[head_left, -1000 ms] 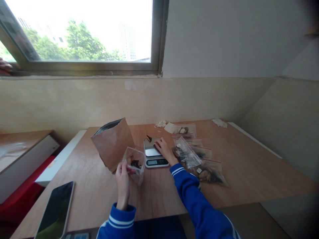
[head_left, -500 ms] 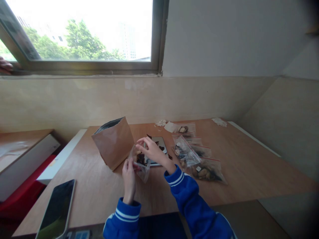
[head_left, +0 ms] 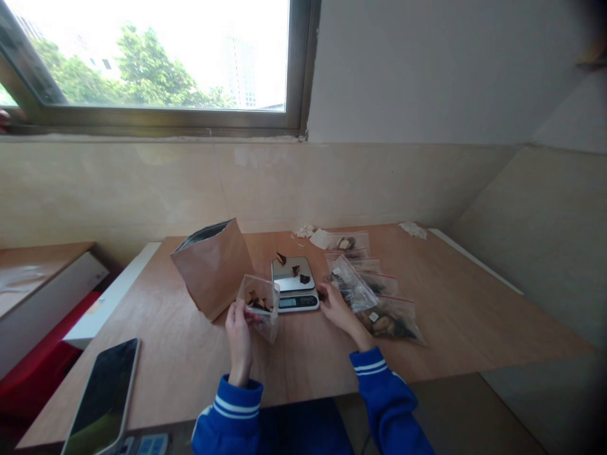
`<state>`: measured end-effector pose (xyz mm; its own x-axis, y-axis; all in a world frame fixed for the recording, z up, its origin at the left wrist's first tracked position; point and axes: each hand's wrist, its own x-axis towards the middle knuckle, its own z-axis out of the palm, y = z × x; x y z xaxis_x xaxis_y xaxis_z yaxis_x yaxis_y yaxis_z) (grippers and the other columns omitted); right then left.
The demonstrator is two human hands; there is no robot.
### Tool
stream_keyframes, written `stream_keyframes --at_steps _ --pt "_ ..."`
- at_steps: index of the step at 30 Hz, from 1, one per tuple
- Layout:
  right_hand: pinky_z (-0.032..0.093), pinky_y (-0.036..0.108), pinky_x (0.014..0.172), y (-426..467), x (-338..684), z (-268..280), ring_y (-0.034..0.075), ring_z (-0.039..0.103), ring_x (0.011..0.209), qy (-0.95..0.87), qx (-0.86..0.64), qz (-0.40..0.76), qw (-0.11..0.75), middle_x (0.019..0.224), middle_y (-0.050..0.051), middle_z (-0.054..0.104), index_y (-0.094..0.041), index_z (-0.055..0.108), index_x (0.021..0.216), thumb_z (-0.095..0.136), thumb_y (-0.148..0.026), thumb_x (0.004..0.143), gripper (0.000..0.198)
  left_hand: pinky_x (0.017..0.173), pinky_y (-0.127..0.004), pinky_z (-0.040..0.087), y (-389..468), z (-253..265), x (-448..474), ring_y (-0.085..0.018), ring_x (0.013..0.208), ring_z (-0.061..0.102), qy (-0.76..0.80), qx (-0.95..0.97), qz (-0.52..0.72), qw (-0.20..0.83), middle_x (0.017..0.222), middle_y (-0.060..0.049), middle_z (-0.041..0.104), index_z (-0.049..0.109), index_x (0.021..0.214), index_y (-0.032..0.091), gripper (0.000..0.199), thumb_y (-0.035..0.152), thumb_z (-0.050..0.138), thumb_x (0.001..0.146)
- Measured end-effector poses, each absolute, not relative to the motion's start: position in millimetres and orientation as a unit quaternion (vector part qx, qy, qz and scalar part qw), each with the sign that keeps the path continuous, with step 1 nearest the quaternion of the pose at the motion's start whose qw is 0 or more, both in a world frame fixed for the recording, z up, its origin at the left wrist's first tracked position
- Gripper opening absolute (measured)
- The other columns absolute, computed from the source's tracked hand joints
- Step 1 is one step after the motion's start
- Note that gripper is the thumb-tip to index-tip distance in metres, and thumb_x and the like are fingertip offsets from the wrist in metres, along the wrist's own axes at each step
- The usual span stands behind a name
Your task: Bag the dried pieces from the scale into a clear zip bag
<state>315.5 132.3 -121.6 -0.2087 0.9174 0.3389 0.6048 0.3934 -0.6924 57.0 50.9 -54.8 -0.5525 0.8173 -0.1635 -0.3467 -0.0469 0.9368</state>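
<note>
My left hand is closed on a clear plastic bag, whose mouth stands open. Dark brown dried pieces, perhaps mushroom or fungus, lie in the bag. Just right of it sits a kitchen scale with a steel plate and a small display. A few dark dried pieces rest on the plate. At the scale's right edge, my right hand has its fingertips together on a dark dried piece, mostly hidden by the fingers.
A brown paper bag stands open at the left. Several zip bags of dried food overlap at the right. White scraps lie by the wall. A tablet or large phone is at the front left. Another person's hand shows at the window.
My right hand has left the bag's mouth and moved right, down to the table beside the scale. The scale's display is now uncovered. My left hand keeps hold of the plastic bag.
</note>
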Motion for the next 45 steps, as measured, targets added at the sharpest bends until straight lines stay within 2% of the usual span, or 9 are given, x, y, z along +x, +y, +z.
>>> stream_keyframes --at_steps 4,8,15,21,25,31,37,41,45 --pt "0.043 0.045 0.1 131.5 313.1 -121.7 0.024 0.056 0.109 -0.751 -0.503 0.224 0.364 0.108 0.009 0.062 -0.019 0.058 0.106 0.049 -0.007 0.075 0.036 0.053 -0.027 0.049 50.9 -53.3 58.2 -0.014 0.053 0.055 0.544 0.213 0.691 0.427 0.057 0.004 0.052 0.051 0.069 0.018 0.034 0.049 0.065 0.07" --pt "0.049 0.04 0.088 131.7 311.5 -117.9 0.023 0.058 0.096 -0.734 -0.513 0.241 0.374 0.097 0.007 0.062 -0.019 0.059 0.093 0.05 -0.007 0.074 0.025 0.053 -0.026 0.048 50.8 -54.7 56.1 -0.013 0.053 0.055 0.545 0.214 0.691 0.424 0.057 0.004 0.053 0.05 0.069 0.018 0.034 0.049 0.065 0.071" --pt "0.051 0.035 0.078 129.9 307.0 -104.9 0.02 0.06 0.082 -0.695 -0.538 0.211 0.427 0.088 0.005 0.059 -0.02 0.06 0.084 0.044 0.002 0.064 0.033 0.052 -0.025 0.048 49.0 -55.0 58.9 -0.013 0.053 0.055 0.537 0.205 0.695 0.433 0.058 0.004 0.053 0.051 0.068 0.018 0.034 0.048 0.068 0.069" --pt "0.051 0.031 0.076 115.2 268.9 -36.3 0.017 0.06 0.085 -0.698 -0.486 0.216 0.48 0.094 0.004 0.061 -0.02 0.062 0.099 0.046 -0.003 0.075 0.033 0.051 -0.024 0.047 49.0 -52.5 66.5 -0.012 0.05 0.053 0.538 0.207 0.686 0.444 0.056 0.005 0.052 0.052 0.068 0.017 0.035 0.048 0.068 0.068" --pt "0.05 0.029 0.081 108.7 241.0 -0.9 0.017 0.059 0.097 -0.756 -0.409 0.247 0.447 0.107 0.004 0.059 -0.024 0.064 0.105 0.057 -0.017 0.083 0.024 0.05 -0.024 0.047 48.0 -50.5 70.6 -0.012 0.049 0.053 0.534 0.202 0.684 0.455 0.055 0.006 0.051 0.052 0.069 0.018 0.035 0.047 0.07 0.066" --pt "0.044 0.041 0.095 143.5 248.7 -50.9 0.025 0.054 0.107 -0.748 -0.511 0.137 0.4 0.11 0.01 0.057 -0.023 0.063 0.109 0.053 -0.021 0.088 0.024 0.051 -0.024 0.047 44.4 -47.0 65.4 -0.011 0.049 0.054 0.534 0.201 0.691 0.443 0.054 0.006 0.051 0.051 0.067 0.018 0.033 0.045 0.069 0.067" --pt "0.041 0.044 0.091 169.8 258.1 -99.6 0.028 0.053 0.099 -0.74 -0.579 0.064 0.336 0.102 0.011 0.062 -0.021 0.064 0.103 0.057 -0.015 0.082 0.022 0.05 -0.025 0.047 44.6 -46.1 63.6 -0.012 0.048 0.054 0.539 0.183 0.686 0.454 0.054 0.006 0.051 0.051 0.067 0.018 0.035 0.046 0.072 0.062" --pt "0.043 0.042 0.088 170.2 259.6 -92.9 0.025 0.055 0.093 -0.729 -0.57 0.102 0.365 0.095 0.009 0.062 -0.02 0.064 0.097 0.056 -0.011 0.079 0.022 0.051 -0.026 0.048 45.3 -48.4 63.6 -0.011 0.048 0.054 0.538 0.184 0.688 0.451 0.054 0.005 0.051 0.052 0.067 0.017 0.035 0.046 0.071 0.063" --pt "0.049 0.035 0.081 153.1 250.4 -61.1 0.02 0.06 0.088 -0.699 -0.513 0.23 0.441 0.095 0.006 0.063 -0.019 0.064 0.098 0.058 -0.018 0.08 0.02 0.05 -0.025 0.047 45.5 -50.5 64.5 -0.011 0.048 0.053 0.535 0.184 0.688 0.454 0.053 0.006 0.05 0.05 0.066 0.018 0.035 0.046 0.071 0.064"
